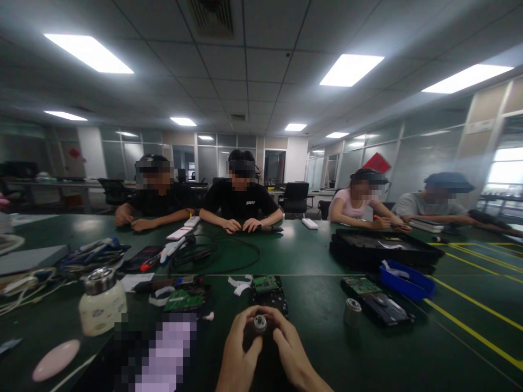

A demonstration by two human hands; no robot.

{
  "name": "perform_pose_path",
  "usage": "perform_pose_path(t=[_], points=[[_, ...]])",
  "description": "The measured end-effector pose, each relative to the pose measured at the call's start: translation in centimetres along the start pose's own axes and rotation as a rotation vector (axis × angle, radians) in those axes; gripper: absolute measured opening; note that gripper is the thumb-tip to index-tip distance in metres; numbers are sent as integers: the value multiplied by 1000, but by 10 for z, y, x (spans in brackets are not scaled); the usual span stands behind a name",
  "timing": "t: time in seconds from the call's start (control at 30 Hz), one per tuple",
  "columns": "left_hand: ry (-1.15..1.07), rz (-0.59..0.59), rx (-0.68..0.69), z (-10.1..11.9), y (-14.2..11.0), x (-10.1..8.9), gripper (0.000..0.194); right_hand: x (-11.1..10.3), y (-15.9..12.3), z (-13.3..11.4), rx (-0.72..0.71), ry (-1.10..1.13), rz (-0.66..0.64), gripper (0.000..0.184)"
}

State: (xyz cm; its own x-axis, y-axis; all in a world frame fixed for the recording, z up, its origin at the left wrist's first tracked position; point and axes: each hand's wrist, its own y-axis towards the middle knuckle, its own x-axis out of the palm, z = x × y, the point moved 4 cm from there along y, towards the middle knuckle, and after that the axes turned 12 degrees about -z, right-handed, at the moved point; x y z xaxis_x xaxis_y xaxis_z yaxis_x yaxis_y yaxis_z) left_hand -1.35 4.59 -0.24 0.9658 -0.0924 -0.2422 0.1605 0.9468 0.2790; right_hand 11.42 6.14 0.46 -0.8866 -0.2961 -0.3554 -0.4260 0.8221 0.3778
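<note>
A long, smooth green tabletop (314, 294) with a soft sheen fills the foreground, under a ceiling of matte square tiles and bright rectangular light panels (352, 70). Framed glass partitions (429, 155) stand in the background, and four people sit along the far side of the table.

Near the front edge, a small, short metal cylinder (260, 323) with a round, pitted-looking end face is held up between the two hands. The left hand (240, 344) grasps it, thumb on the near side and fingers bent around behind. The right hand (291, 345) arches in from the other side with curled fingers, its thumb pointing toward the metal; whether it presses on the piece, I cannot tell.

Just beyond the fingertips lies a black casing (269, 296) with a green circuit board (265, 283) and a curl of white ribbon (240, 285) beside it. To the right stands a larger silvery canister (352, 312), near a flat black unit (386, 309) that has its own green board. Behind them sit a glossy blue plastic bin (406, 282) and a shallow black tray (382, 247). On the left are a rounded cream jug (102, 310) with a shiny metal lid and a smooth pink oval (56, 360).
</note>
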Motion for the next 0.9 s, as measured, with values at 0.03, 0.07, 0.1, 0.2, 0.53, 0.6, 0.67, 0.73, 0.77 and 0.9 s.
perform_pose_path(t=[0.03,0.07,0.1,0.2,0.53,0.6,0.67,0.73,0.77,0.9], points=[[18,-2,11,3,0,-1,35,1,0,0,6,-26,-10,45],[36,-1,21,6,0,-2,30,2,0,0,18,-59,-20,47],[52,7,25,8,1,-2,28,3,-1,-1,32,-95,-30,48],[73,61,18,8,3,-4,29,6,-1,-2,53,-177,-54,48],[290,152,-4,22,12,-18,30,6,3,3,90,-104,-46,24],[365,76,-15,37,19,-26,27,4,3,7,112,-79,-31,24],[426,-130,-70,48,27,-32,23,2,3,9,134,-80,-20,23],[490,-325,-167,51,31,-39,20,1,3,8,143,-95,-20,22],[537,-390,-221,49,32,-44,20,1,3,7,145,-103,-21,22],[638,-477,-379,29,32,-60,20,2,3,5,170,-136,-12,20]])
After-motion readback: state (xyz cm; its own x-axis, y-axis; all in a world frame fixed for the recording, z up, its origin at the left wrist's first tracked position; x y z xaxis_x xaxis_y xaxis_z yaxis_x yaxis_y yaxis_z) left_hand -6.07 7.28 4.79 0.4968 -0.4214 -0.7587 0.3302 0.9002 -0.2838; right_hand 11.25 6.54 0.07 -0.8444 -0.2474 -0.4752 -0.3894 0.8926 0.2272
